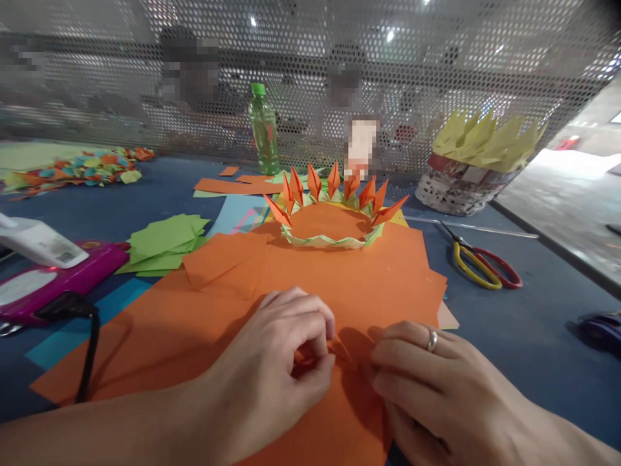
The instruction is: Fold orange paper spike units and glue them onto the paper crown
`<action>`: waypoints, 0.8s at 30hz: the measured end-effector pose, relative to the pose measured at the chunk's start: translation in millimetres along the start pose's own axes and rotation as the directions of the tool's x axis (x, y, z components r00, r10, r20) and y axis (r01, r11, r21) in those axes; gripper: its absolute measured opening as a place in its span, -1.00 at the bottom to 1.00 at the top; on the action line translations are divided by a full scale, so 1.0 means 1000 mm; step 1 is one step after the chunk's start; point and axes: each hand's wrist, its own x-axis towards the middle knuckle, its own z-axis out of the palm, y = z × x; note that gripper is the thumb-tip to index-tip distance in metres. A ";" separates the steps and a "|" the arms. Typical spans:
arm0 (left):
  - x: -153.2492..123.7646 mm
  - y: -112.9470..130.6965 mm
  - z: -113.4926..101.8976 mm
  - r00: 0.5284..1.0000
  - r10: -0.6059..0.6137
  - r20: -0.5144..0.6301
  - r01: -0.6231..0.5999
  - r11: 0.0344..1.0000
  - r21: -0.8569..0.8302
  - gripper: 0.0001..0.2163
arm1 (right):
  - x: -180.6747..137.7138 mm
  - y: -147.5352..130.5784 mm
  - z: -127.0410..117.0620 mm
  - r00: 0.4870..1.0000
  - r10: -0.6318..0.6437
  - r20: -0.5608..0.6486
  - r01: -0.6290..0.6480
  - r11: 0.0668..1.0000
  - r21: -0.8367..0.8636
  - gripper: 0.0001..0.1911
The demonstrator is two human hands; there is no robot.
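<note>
My left hand (pixel 281 362) is curled with thumb and fingers pinched on a small folded orange paper piece (pixel 342 353) low in the middle. My right hand (pixel 427 382), a ring on one finger, presses its closed fingers on the same piece from the right. Both rest on a stack of large orange paper sheets (pixel 310 272). Beyond them stands a paper crown (pixel 334 217) with a green folded ring and orange spikes.
A pile of green paper squares (pixel 165 243) lies at left, beside a magenta device (pixel 53 278) and a black cord. Scissors (pixel 478 262) lie at right. A green bottle (pixel 264 129), a basket of yellow paper (pixel 478 165) and a perforated screen stand behind.
</note>
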 end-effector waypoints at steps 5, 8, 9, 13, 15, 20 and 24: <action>-0.002 0.001 -0.001 1.000 -0.011 0.007 0.011 1.000 -0.006 -0.80 | 0.000 -0.003 0.000 1.000 -0.025 -0.009 0.025 0.998 -0.055 -0.74; -0.001 0.001 -0.001 1.000 -0.020 0.016 0.020 1.000 -0.012 -0.81 | 0.000 -0.008 -0.003 1.000 -0.007 0.024 0.009 0.996 -0.084 -0.73; 0.000 0.001 -0.001 1.000 -0.023 0.015 0.023 1.000 -0.016 -0.81 | -0.001 -0.009 -0.004 0.999 -0.020 0.028 0.023 0.996 -0.086 -0.74; 0.000 0.000 0.000 1.000 -0.026 0.008 0.026 1.000 -0.011 -0.82 | -0.001 -0.009 -0.003 1.000 -0.021 0.024 0.023 0.996 -0.083 -0.75; 0.000 -0.001 0.000 1.000 -0.023 0.011 0.023 1.000 -0.007 -0.82 | -0.001 -0.009 -0.003 1.000 0.001 0.008 0.000 0.995 -0.095 -0.72; -0.001 -0.001 -0.001 1.000 -0.013 0.019 0.013 1.000 0.008 -0.82 | 0.003 -0.011 -0.010 0.998 0.006 -0.059 -0.014 0.990 -0.143 -0.69; 0.001 0.000 -0.002 0.999 -0.017 0.032 0.016 1.000 0.022 -0.83 | 0.006 -0.012 -0.011 1.000 -0.014 -0.021 0.011 0.990 -0.143 -0.67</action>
